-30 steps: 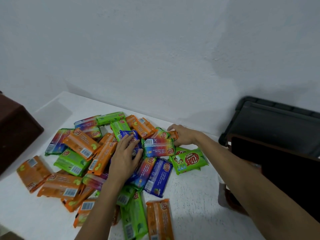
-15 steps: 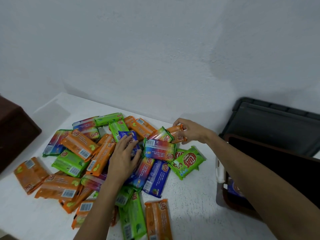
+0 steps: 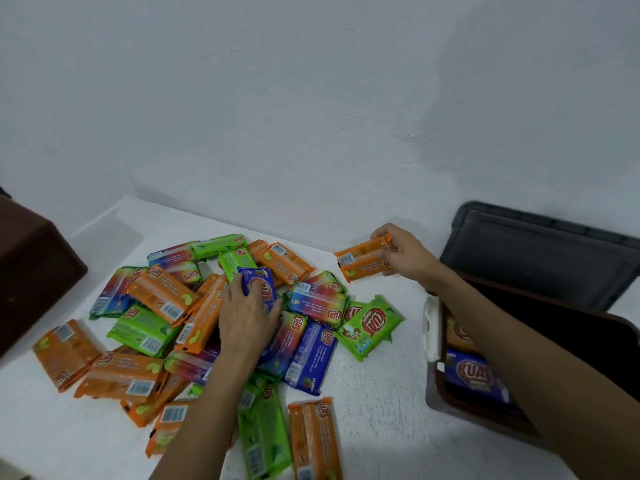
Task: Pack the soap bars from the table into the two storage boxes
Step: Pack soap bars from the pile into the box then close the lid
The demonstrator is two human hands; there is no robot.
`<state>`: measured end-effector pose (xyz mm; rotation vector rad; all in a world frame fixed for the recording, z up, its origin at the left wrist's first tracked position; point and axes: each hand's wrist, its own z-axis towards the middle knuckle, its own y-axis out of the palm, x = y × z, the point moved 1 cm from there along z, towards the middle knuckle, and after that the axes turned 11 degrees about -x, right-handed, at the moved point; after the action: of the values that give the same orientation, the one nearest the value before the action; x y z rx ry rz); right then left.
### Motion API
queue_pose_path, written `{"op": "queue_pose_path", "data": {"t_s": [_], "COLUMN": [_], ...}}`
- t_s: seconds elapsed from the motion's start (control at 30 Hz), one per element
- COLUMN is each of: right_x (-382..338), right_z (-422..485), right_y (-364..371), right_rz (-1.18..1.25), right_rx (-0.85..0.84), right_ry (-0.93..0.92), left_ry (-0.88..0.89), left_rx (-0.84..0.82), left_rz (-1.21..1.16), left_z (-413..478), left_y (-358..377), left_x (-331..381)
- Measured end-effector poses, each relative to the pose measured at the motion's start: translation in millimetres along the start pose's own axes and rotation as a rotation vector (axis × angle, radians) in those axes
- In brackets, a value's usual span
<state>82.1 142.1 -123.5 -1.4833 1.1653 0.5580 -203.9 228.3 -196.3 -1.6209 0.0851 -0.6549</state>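
Observation:
Several wrapped soap bars in orange, green, blue and multicolour lie heaped on the white table (image 3: pixel 374 403). My left hand (image 3: pixel 247 317) rests on the middle of the heap, its fingers closed round a blue soap bar (image 3: pixel 259 287) tilted up off the pile. My right hand (image 3: pixel 403 254) holds an orange soap bar (image 3: pixel 360 259) in the air, past the heap's right edge. A brown storage box (image 3: pixel 438 393) stands open at the table's right edge, with a blue bar (image 3: pixel 474 374) and an orange one inside. A second brown box (image 3: pixel 31 271) sits at the far left.
A dark grey lid (image 3: pixel 540 251) leans against the white wall behind the right box. A green bar (image 3: pixel 370 325) lies nearest that box. My right forearm crosses over the box's opening.
My right hand has lifted an orange bar off the back of the heap and carried it right. My left hand has closed on the blue bar and tipped it up.

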Motion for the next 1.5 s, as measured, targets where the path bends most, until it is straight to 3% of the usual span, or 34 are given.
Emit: {"op": "queue_pose_path", "data": {"t_s": [0.27, 0.5, 0.73, 0.93, 1.07, 1.2, 1.33, 1.5], "right_x": [-17.5, -25.0, -28.9, -28.2, -10.6, 6.6, 27.1, 53.1], "right_z": [-37.9, -68.6, -96.6, -136.4, -155.8, -173.1, -184.8, -197.6], "right_y": [5.0, 9.6, 12.6, 6.9, -1.5, -16.7, -32.0, -46.5], "right_rz": [0.448, 0.646, 1.131, 1.56, 1.51, 1.332, 0.831, 0.369], "right_rx": [0.104, 0.192, 0.052, 0.028, -0.042, 0.237, 0.561, 0.609], "right_ry": [0.021, -0.047, -0.068, -0.209, -0.241, -0.097, -0.016, 0.006], "left_ry": [-0.184, -0.157, -0.033, -0.01, -0.032, 0.047, 0.118, 0.084], "left_rx": [-0.183, -0.215, -0.09, -0.217, -0.375, -0.464, -0.536, -0.53], "left_rz": [0.221, 0.105, -0.397, -1.027, -1.327, -1.422, -1.386, -1.409], "left_z": [26.8, 29.4, 21.4, 11.2, -3.0, -16.0, -20.9, -28.7], "left_y": [-6.4, -16.2, -43.1, -46.8, -45.2, -44.1, -35.5, -26.0], "left_x": [16.5, 18.4, 30.7, 63.5, 87.5, 112.2, 131.7, 154.8]}}
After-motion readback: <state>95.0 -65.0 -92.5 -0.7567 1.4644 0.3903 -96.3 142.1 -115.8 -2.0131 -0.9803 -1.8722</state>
